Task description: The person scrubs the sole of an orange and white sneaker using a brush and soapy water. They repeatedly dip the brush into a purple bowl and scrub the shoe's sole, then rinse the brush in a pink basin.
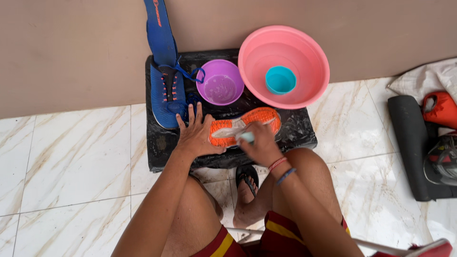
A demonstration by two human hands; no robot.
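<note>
Down at my feet, a black sandal (247, 177) sits on the pale marble floor (71, 162) between my knees. Just above that, my left hand (195, 135) lies flat with fingers spread, pinning the heel end of the orange-soled shoe (247, 124), which lies sole up on the black slab (300, 133). My right hand (259, 143) is closed around a small pale scrubber (246, 137), pressed against the sole near its middle. So both hands are on the same shoe, close together but not touching each other. Left of my fingers, the blue shoe (166, 95) rests on the slab with its laces loose, and a blue insole (159, 31) leans on the wall behind it. Further back sit a purple bowl (220, 82) and a big pink basin (304, 71) with a teal cup (280, 79) inside.
</note>
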